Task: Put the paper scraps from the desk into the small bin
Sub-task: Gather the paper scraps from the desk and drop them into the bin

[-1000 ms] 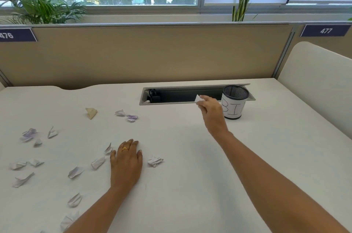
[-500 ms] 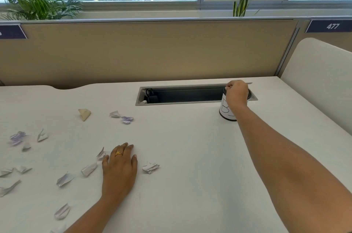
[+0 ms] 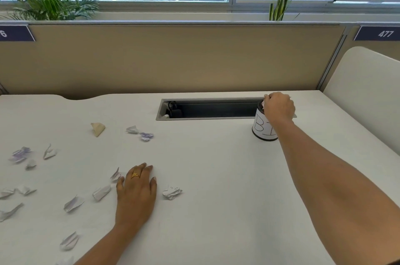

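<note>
The small bin (image 3: 262,129), a black mesh cup with a white label, stands at the back right of the desk. My right hand (image 3: 278,107) hovers over its rim, fingers pinched on a white paper scrap (image 3: 263,103) that pokes out at the bin's mouth. My left hand (image 3: 136,191) lies flat on the desk, fingers spread, holding nothing. A crumpled scrap (image 3: 172,192) sits just right of it and two scraps (image 3: 101,192) just left. Several more scraps, white and purple-tinted, are scattered over the left half, along with one tan scrap (image 3: 97,128).
A recessed cable tray (image 3: 207,109) opens in the desk's back middle, right beside the bin. A beige partition (image 3: 173,59) closes off the back. A white side panel (image 3: 368,91) rises on the right.
My right hand carried the scrap from the cable tray's front rim to above the bin and stays there, pinching it. My left hand has stayed flat on the desk.
</note>
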Available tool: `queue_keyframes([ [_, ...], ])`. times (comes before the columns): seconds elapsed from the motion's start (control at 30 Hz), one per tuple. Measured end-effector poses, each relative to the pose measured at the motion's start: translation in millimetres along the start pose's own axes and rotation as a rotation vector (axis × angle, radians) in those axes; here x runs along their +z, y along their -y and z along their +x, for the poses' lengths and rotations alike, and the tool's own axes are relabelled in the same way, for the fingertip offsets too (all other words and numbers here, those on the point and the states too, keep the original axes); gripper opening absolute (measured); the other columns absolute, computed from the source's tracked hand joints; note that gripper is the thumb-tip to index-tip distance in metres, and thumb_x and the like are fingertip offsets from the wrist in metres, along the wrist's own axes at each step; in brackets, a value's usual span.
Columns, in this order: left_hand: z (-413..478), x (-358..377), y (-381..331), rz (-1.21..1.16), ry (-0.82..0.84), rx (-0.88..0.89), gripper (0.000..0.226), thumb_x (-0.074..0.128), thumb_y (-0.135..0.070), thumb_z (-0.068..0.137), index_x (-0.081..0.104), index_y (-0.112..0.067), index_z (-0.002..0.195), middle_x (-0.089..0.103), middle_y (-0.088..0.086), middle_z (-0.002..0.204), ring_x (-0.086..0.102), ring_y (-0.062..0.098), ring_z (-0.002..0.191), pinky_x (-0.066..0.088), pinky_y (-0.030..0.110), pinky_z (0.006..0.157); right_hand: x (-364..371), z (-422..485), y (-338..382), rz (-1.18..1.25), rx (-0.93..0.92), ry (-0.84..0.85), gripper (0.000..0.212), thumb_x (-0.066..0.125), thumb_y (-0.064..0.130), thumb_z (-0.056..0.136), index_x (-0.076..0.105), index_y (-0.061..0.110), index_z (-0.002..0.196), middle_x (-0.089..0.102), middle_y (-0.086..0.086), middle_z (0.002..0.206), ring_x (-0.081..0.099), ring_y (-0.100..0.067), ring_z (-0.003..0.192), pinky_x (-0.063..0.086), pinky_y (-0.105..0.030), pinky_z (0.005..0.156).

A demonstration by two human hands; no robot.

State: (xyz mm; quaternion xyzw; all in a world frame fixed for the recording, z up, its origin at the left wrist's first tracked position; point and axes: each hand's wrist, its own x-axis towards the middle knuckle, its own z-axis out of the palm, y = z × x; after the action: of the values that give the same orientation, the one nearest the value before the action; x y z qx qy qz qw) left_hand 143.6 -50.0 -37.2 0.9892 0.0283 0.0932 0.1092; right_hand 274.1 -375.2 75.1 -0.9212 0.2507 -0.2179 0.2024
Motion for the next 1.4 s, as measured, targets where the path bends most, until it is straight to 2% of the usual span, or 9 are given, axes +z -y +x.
queue_keyframes([
  [0.2, 1.7, 1.7, -1.0, -0.021, -0.018, 0.006, 0.051, 0.028, -0.032, 0.080, 0.066, -0.009, 0.104, 0.071, 0.011, 0.109, 0.066, 0.029, 0.105, 0.050, 0.056, 0.084, -0.9, 1.9, -6.1, 0.083, 0.006, -0.013, 0.041, 0.040, 0.022, 0.097, 0.064, -0.011, 0.092, 0.063, -0.031, 0.102, 0.059, -0.043, 0.097, 0.046, -0.039, 0.074],
  [0.33, 2.1, 2.8, 0.3, -0.027, -0.026, 0.015, 0.052, 0.027, -0.032, 0.079, 0.066, -0.008, 0.104, 0.070, 0.012, 0.110, 0.066, 0.030, 0.105, 0.050, 0.057, 0.085, 0.7, -3.4, -8.0, 0.144, -0.073, -0.083, 0.039, 0.041, 0.019, 0.096, 0.061, -0.008, 0.076, 0.063, -0.028, 0.082, 0.052, -0.034, 0.074, 0.036, -0.034, 0.066],
  [0.53, 4.4, 8.3, 2.2, -0.066, -0.080, 0.009, 0.042, 0.039, -0.025, 0.081, 0.064, -0.008, 0.111, 0.067, 0.013, 0.119, 0.060, 0.030, 0.115, 0.044, 0.057, 0.094, 10.4, -48.1, 2.9, 0.280, -0.319, -0.226, 0.030, 0.051, 0.015, 0.089, 0.066, -0.005, 0.074, 0.066, -0.023, 0.077, 0.056, -0.034, 0.075, 0.045, -0.043, 0.086],
  [0.77, -1.1, 2.7, 3.8, -0.159, 0.008, 0.010, 0.056, 0.024, -0.034, 0.085, 0.051, -0.013, 0.128, 0.049, 0.007, 0.142, 0.038, 0.023, 0.137, 0.024, 0.048, 0.114, 37.8, -143.5, 9.5, 0.409, -0.302, 0.162, 0.016, 0.057, 0.015, 0.088, 0.068, 0.005, 0.094, 0.070, -0.011, 0.104, 0.059, -0.025, 0.103, 0.040, -0.025, 0.087],
  [0.93, -15.0, -6.2, 1.6, -0.262, 0.047, 0.068, 0.084, 0.007, -0.069, 0.076, 0.046, -0.019, 0.131, 0.043, 0.002, 0.146, 0.032, 0.018, 0.139, 0.021, 0.038, 0.117, 62.6, -186.3, -8.1, 0.271, -0.301, 0.370, 0.035, 0.047, 0.036, 0.087, 0.063, 0.011, 0.105, 0.062, -0.006, 0.122, 0.051, -0.023, 0.120, 0.035, -0.042, 0.108],
  [1.03, -25.6, -13.0, -3.3, -0.203, 0.113, 0.213, 0.100, -0.006, -0.083, 0.064, 0.032, -0.030, 0.139, 0.028, -0.004, 0.154, 0.019, 0.015, 0.145, 0.010, 0.040, 0.120, 65.8, -193.0, -12.9, 0.193, -0.340, 0.378, 0.043, 0.041, 0.040, 0.083, 0.061, 0.013, 0.110, 0.057, -0.006, 0.129, 0.045, -0.022, 0.127, 0.027, -0.046, 0.113],
  [1.17, -24.8, -17.5, -14.6, 0.039, 0.248, 0.508, 0.079, -0.004, -0.072, 0.069, 0.009, -0.046, 0.142, 0.002, -0.007, 0.160, -0.006, 0.017, 0.148, -0.008, 0.053, 0.116, 65.9, -194.3, -12.7, 0.167, -0.361, 0.360, 0.048, 0.035, 0.041, 0.079, 0.059, 0.013, 0.112, 0.057, -0.006, 0.128, 0.045, -0.023, 0.127, 0.028, -0.047, 0.113],
  [1.3, -23.2, -19.0, -9.1, 0.106, 0.291, 0.499, 0.087, -0.011, -0.070, 0.068, 0.026, -0.039, 0.141, 0.009, -0.008, 0.159, -0.008, 0.017, 0.148, -0.011, 0.057, 0.115, 67.9, -196.0, -13.2, 0.162, -0.367, 0.346, 0.032, 0.046, 0.032, 0.091, 0.058, 0.013, 0.112, 0.056, -0.006, 0.129, 0.045, -0.023, 0.127, 0.026, -0.046, 0.114],
  [1.4, -23.8, -20.0, 10.3, 0.174, 0.199, 0.405, 0.059, 0.012, -0.057, 0.086, 0.046, -0.036, 0.130, 0.031, -0.005, 0.154, 0.013, 0.025, 0.147, 0.005, 0.060, 0.115, 68.5, -195.8, -13.0, 0.160, -0.375, 0.332, 0.026, 0.052, 0.025, 0.091, 0.058, 0.012, 0.112, 0.056, -0.007, 0.130, 0.044, -0.024, 0.128, 0.025, -0.045, 0.114],
])
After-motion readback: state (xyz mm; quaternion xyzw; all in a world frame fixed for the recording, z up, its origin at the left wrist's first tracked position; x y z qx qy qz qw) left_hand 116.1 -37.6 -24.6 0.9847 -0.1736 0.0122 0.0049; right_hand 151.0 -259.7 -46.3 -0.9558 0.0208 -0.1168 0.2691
